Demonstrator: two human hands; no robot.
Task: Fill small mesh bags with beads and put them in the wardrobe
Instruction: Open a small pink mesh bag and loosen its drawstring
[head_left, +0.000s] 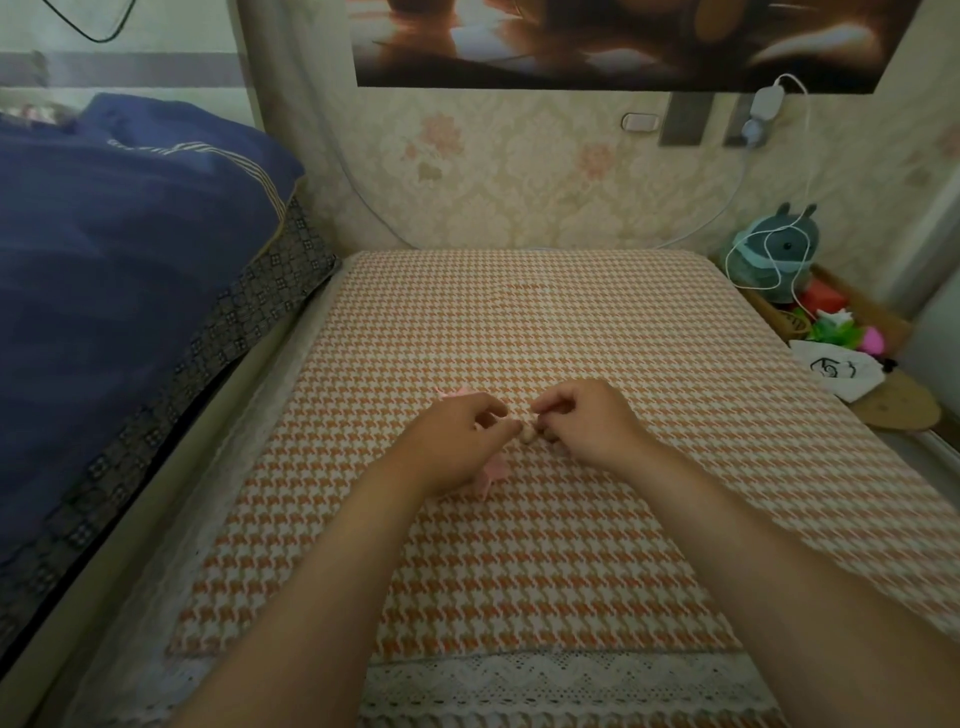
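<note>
two hands (457, 441) (587, 422), one pink bag (492, 472)

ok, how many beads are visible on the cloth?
2, blurry: both beads lie together on the cloth between the left hand and right hand. More may be hidden under either hand.
</note>
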